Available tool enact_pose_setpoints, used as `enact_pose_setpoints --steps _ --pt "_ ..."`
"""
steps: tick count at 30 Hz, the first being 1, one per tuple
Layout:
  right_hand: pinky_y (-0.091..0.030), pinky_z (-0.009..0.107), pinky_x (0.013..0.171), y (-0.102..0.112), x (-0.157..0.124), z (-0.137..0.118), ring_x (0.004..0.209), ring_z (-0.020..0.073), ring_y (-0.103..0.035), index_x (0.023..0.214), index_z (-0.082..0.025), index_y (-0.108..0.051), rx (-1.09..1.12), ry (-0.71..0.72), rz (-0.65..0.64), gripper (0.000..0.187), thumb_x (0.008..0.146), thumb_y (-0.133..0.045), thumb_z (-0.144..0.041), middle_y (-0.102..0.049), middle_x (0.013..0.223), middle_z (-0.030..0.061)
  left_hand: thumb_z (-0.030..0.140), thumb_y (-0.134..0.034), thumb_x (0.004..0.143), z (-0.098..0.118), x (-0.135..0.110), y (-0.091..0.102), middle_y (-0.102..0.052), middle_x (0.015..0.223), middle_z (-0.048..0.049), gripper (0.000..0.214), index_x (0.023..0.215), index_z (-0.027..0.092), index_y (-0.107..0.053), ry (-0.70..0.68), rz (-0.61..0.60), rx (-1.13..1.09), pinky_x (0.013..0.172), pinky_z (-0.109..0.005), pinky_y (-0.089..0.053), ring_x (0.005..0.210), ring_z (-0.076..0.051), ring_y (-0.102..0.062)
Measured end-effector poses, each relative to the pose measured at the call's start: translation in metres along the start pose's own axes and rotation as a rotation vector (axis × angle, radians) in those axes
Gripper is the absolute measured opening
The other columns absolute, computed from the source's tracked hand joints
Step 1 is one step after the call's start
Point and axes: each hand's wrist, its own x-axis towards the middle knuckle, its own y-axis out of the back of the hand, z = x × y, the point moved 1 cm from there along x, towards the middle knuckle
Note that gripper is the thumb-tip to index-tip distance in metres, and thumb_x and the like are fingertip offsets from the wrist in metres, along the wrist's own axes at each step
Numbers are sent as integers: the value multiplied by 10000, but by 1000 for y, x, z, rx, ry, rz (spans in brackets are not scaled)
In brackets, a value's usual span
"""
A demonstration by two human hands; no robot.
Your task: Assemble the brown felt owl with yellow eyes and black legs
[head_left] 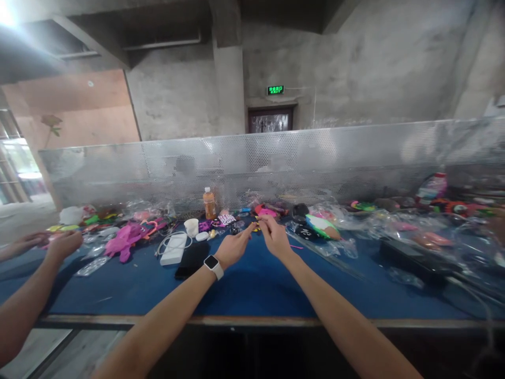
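My left hand (233, 248), with a white-strapped watch (213, 266) on its wrist, reaches over the middle of the blue table. Its fingers are pinched together. Close by on the right, my right hand (273, 236) is also closed, fingertips bent down towards the left ones. Between the two sets of fingertips shows a small yellow piece with dark parts (255, 227). The fingers cover most of it, so its kind cannot be made out. Left of my left hand lie a black phone-like slab (192, 260) and a white box (174, 248) with a cable.
A bottle of orange drink (209, 204) and a white cup (191, 227) stand behind. Pink soft toys (125, 240) and plastic bags lie left; a black box (414, 259) sits right. Another person's hands (63, 245) work at far left. A perforated metal screen (300, 158) backs the table.
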Motion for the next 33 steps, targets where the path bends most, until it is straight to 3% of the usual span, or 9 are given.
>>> enact_pose_setpoints --steps 5,8,13,18,23,28,33 --pt "-537 326 671 3 -1 -9 589 175 -651 1260 -241 -652 2 14 -17 332 1101 -406 -397 -698 745 1 122 -335 1057 -7 -1 -2 -753 1210 -89 590 1639 214 -296 32 38 -13 771 -230 -581 924 -176 -769" --pt "-530 321 652 5 -1 -12 570 176 -638 1264 -234 -621 17 33 1 344 1105 -346 -367 -700 762 9 121 -351 1055 -8 -1 0 -751 1214 -80 590 1633 228 -309 43 52 -5 763 -228 -574 923 -179 -765" --pt "-555 360 793 9 -1 -17 819 220 -705 1128 -230 -650 -2 87 71 322 1089 -355 -352 -741 1005 85 125 -385 1052 -4 -2 1 -752 1218 -67 586 1621 258 -346 37 57 3 763 -217 -567 940 -182 -764" --pt "-545 383 870 8 -2 -22 972 263 -710 1080 -243 -697 -48 113 79 309 1082 -417 -373 -753 1059 110 134 -367 1054 2 -2 0 -758 1182 -72 573 1618 235 -349 23 65 -10 773 -223 -580 917 -174 -765" --pt "-540 359 781 7 -1 -19 808 239 -710 1048 -243 -709 -37 104 57 289 1074 -463 -394 -757 967 88 123 -362 1049 1 -2 -1 -757 1145 -64 566 1605 227 -362 2 74 -30 830 -250 -589 929 -170 -759" --pt "-510 323 635 8 -4 -16 548 183 -630 1282 -244 -631 -13 48 25 314 1097 -410 -369 -728 797 23 142 -339 1077 -1 0 -1 -749 1084 -58 491 1549 227 -441 -37 95 -69 951 -320 -569 981 -181 -731" --pt "-514 326 664 7 -2 -18 613 188 -637 1095 -234 -660 -4 48 75 272 1086 -440 -393 -710 808 37 167 -350 1099 -1 0 0 -752 1077 -58 450 1534 216 -452 -57 128 -89 978 -348 -535 1005 -193 -700"
